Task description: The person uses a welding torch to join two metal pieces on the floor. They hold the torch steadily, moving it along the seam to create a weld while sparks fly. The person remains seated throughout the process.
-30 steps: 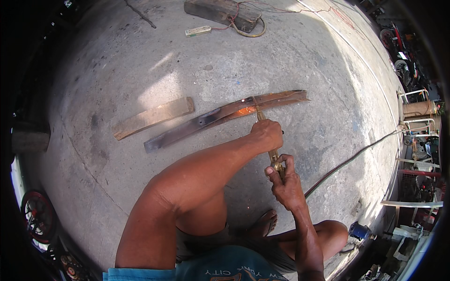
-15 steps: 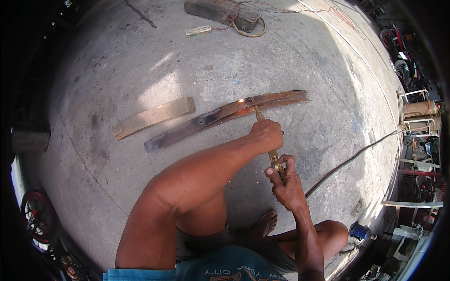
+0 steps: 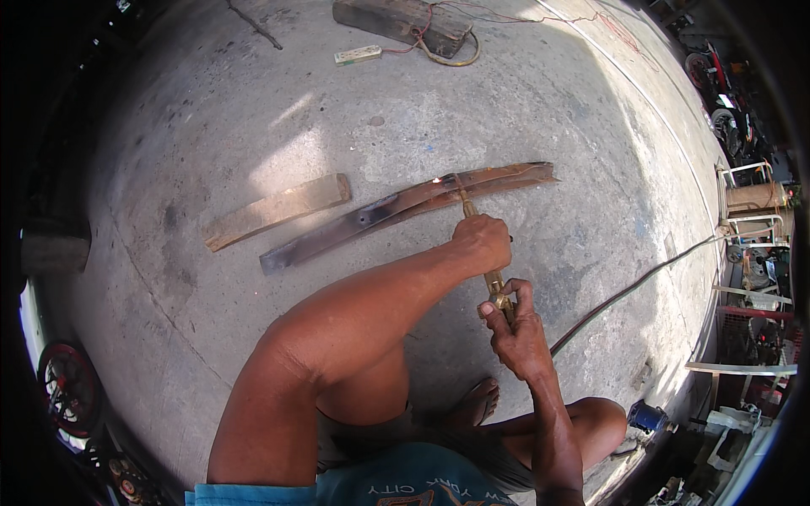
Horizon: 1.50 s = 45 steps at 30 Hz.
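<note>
My left hand is closed around the front of a brass cutting torch. Behind it, my right hand grips the torch's rear part by the valves, thumb and forefinger on either side. The torch tip points at a long, dark, rusty metal channel lying slantwise on the floor. A small bright spot glows on the metal close to the tip. Whether the tip touches the metal cannot be made out.
A wooden block lies left of the channel. A dark hose runs right, toward a wheeled rack with gas cylinders. A timber beam and a power strip lie at the far side. Clutter lines the right edge.
The glow on the metal has become smaller and paler, and the orange light along the channel has faded. Both hands and the torch have hardly moved.
</note>
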Motion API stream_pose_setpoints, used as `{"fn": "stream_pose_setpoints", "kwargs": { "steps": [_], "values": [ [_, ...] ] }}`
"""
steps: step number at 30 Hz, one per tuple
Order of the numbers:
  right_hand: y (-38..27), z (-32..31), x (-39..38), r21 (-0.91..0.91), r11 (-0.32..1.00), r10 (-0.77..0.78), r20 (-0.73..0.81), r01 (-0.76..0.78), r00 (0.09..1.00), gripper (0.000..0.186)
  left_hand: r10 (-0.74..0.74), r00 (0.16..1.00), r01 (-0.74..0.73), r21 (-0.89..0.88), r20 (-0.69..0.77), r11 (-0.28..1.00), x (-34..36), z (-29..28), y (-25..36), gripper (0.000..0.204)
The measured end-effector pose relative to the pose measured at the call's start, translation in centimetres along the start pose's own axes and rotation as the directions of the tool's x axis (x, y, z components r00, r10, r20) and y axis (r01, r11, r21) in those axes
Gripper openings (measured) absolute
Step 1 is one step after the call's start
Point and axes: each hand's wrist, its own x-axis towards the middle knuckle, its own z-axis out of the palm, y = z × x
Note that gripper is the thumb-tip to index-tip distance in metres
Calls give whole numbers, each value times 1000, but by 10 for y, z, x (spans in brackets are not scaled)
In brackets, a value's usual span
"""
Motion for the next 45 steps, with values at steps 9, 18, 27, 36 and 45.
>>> {"fn": "stream_pose_setpoints", "kwargs": {
  "steps": [9,18,27,36,45],
  "values": [
    [-3,-1,0,-6,1000,15,11,-15,1000,36,1,1000,-1,-1,2,1000,-2,-2,0,28],
    [5,1,1,10,1000,-23,3,23,1000,37,-2,1000,2,8,11,1000,-4,-4,2,26],
    [0,-2,1,-8,1000,24,18,-24,1000,36,-22,999,22,-3,47,1000,-7,-8,4,26],
    [-1,-2,0,-17,1000,3,8,-2,1000,36,-10,1000,10,-8,27,1000,-7,-8,4,25],
    [-1,-1,1,-15,1000,17,15,-17,1000,36,4,1000,-4,-8,2,1000,-3,-2,0,27]
  ]
}}
